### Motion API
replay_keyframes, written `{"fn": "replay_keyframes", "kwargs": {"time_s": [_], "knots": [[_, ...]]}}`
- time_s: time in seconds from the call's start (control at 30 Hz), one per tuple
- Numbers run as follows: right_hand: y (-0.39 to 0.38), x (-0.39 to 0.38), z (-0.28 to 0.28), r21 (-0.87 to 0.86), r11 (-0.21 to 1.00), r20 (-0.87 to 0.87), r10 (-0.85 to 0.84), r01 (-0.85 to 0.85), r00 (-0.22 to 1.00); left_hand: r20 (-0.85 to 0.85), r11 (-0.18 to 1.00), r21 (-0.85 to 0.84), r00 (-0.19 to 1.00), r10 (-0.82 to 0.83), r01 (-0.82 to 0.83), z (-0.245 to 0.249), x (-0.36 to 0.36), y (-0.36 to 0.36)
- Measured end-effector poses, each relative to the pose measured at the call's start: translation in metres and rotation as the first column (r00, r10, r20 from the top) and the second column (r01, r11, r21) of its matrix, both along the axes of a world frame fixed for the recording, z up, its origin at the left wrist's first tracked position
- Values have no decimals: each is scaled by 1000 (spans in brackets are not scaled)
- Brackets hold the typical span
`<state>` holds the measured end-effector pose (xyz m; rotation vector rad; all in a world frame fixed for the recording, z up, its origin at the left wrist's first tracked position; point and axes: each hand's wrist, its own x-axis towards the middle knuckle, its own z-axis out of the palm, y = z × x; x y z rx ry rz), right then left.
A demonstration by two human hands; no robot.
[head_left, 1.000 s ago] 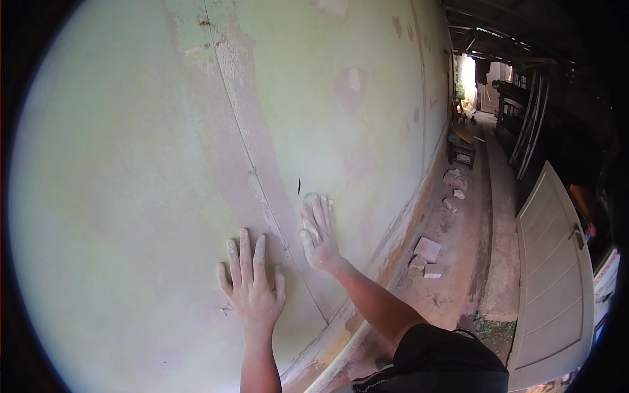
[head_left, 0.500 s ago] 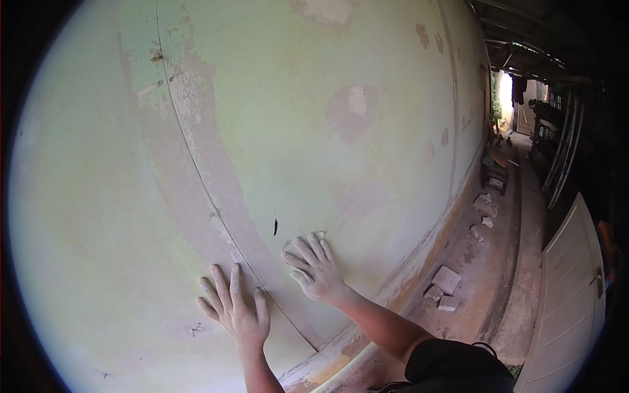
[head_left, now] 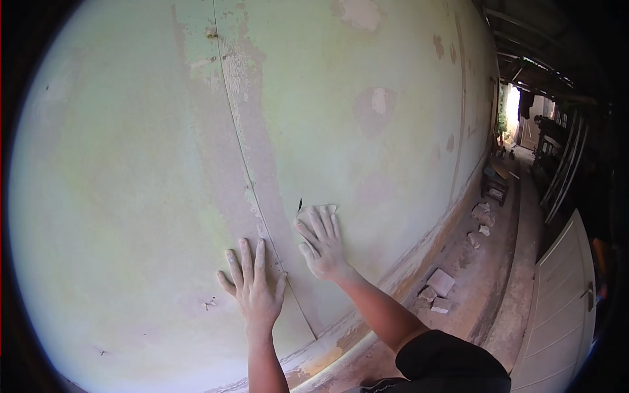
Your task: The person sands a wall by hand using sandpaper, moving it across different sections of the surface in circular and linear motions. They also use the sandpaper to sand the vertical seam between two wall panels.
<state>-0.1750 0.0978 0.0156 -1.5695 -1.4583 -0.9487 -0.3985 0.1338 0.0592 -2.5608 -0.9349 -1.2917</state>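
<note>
Sandpaper (head_left: 325,209), apparently, under right hand (head_left: 322,243), slid higher on wall (head_left: 131,164)

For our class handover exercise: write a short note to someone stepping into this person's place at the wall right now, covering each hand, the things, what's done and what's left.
Left hand: open, flat on the green wall, left of the vertical seam.
Right hand: flat, its fingers pin a small pale sheet, likely sandpaper, to the wall right of the seam.
Done: a bare strip along the seam looks rubbed down.
Left: flaking paint higher up the seam and bare patches further right look untreated.
</note>
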Motion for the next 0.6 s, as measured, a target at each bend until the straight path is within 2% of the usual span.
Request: {"fn": "replay_keyframes", "kwargs": {"time_s": [0.07,0.1,0.13,0.2,0.27,0.33,0.37,0.4,0.47,0.5,0.57,0.6], "knots": [[-20,47,18,-48,999,-63,-7,4,998,-31,1000,18,999,-14,15,-2,-2,4],[-18,81,38,88,990,-103,-98,107,990,-23,1000,19,1000,-10,10,-2,-3,7],[-17,110,79,251,959,-229,-72,131,971,-39,999,35,999,-23,24,-3,-4,7],[-22,157,162,377,916,-370,13,138,929,-49,998,0,997,-57,57,0,-4,3],[-7,154,196,425,867,-470,-32,258,882,-36,998,-4,998,-58,58,2,-3,1],[-5,82,179,382,911,-297,-39,156,954,-10,998,0,998,-68,68,-3,-1,-1],[0,50,150,279,949,-198,-90,145,976,-5,997,-18,997,-78,78,-7,-2,1],[8,20,110,237,966,-102,-76,98,992,0,996,-32,996,-86,86,-6,-2,5],[4,-13,18,30,999,9,-14,14,1000,-11,995,-33,995,-95,95,-3,-2,4],[-2,-4,12,33,999,0,-15,15,1000,-22,995,-33,995,-100,99,-3,-5,4],[-28,44,20,-125,992,61,-10,18,998,-38,996,29,996,-80,81,-8,-2,11],[-29,71,40,-50,994,47,-90,92,995,-64,995,73,996,-62,67,-13,-3,12]]}}
